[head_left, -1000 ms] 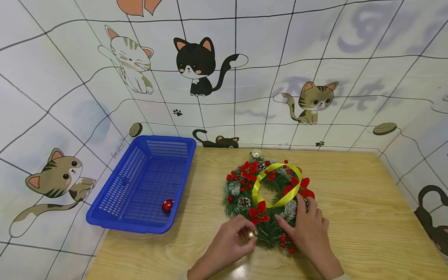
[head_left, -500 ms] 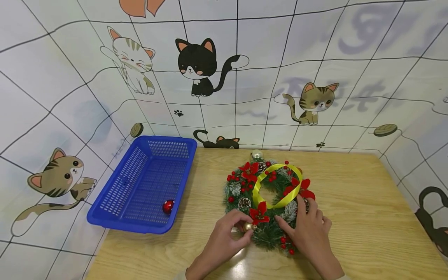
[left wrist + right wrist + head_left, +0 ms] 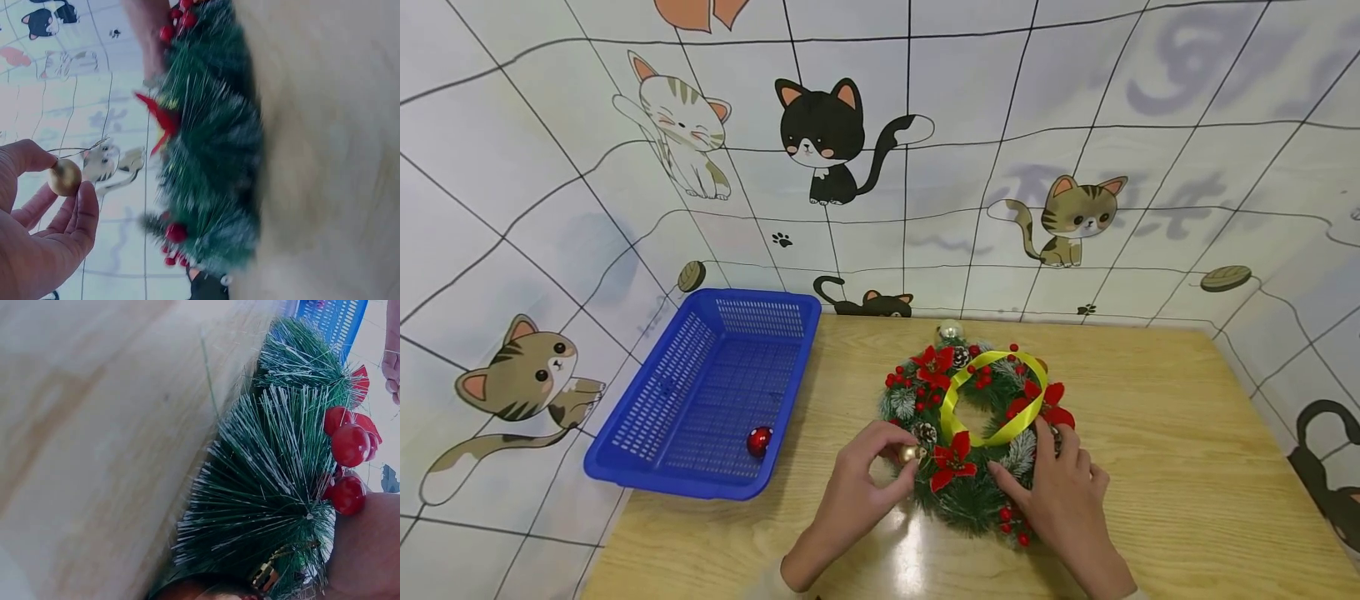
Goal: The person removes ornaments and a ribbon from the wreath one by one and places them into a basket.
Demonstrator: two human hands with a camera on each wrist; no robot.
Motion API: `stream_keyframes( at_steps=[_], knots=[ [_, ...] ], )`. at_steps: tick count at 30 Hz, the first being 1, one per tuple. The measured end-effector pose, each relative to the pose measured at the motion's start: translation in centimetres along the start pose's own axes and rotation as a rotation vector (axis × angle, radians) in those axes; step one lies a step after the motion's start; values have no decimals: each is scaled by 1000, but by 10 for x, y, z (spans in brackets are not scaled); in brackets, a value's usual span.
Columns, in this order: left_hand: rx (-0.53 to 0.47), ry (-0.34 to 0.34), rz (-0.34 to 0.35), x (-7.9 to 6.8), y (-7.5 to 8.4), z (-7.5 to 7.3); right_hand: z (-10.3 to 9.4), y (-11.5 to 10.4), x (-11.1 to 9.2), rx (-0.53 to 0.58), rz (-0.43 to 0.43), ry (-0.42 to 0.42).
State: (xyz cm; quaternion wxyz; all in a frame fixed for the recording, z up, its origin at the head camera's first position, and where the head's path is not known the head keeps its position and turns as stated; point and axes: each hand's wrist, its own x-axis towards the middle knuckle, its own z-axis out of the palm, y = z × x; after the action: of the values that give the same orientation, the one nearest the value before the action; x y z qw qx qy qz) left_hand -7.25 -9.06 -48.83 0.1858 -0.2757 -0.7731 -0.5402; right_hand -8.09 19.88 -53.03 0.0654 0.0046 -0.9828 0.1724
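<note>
My left hand (image 3: 861, 483) pinches a small gold bauble (image 3: 910, 453) between thumb and fingers, just above the wreath's near-left edge. In the left wrist view the gold bauble (image 3: 65, 178) shows a thin loop, apart from the greenery. The green wreath (image 3: 970, 504) lies on the table, decked with red poinsettias (image 3: 953, 463), berries, pine cones and frosted sprigs. A yellow ribbon (image 3: 1000, 436) forms a loop over its centre. My right hand (image 3: 1067, 492) holds the wreath's near-right side, thumb spread from bent fingers; some fingertips are hidden. A shiny bauble (image 3: 206, 590) hangs nearby.
A blue plastic basket (image 3: 700, 490) stands left of the wreath. Inside it lies a red bauble (image 3: 758, 442) with white dots. A silver bauble (image 3: 950, 329) sits at the wreath's far edge. Behind the wooden table (image 3: 1180, 467) rises a cat-print wall (image 3: 955, 192).
My left hand has moved left and away from me with the gold bauble, from the wreath's near edge to beside the front-left pine cone. The right hand and the wreath stay about where they were.
</note>
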Motion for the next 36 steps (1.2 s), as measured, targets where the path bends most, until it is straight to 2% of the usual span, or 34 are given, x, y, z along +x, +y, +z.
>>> stream_keyframes(
  at_steps=[7,11,13,15,19,27,30,36],
  knots=[
    [41,59,-42,7,-4,-28,0,-3,1,-8,9,-6],
    [47,135,-3,12,-8,-46,2,-5,1,-12,0,45],
    [33,163,-18,14,-9,-55,2,-5,1,-13,-5,77],
    [23,184,-62,15,-8,-66,3,-4,0,-3,-8,95],
    [49,218,-144,12,-10,-85,4,-3,-1,17,-19,92],
    [160,241,-207,1,-14,-110,2,-1,-1,17,-53,106],
    [176,270,-210,-4,-17,-116,0,0,1,5,-77,124],
    [132,307,-168,-10,-21,-125,-2,4,2,-3,-104,120]
  ],
)
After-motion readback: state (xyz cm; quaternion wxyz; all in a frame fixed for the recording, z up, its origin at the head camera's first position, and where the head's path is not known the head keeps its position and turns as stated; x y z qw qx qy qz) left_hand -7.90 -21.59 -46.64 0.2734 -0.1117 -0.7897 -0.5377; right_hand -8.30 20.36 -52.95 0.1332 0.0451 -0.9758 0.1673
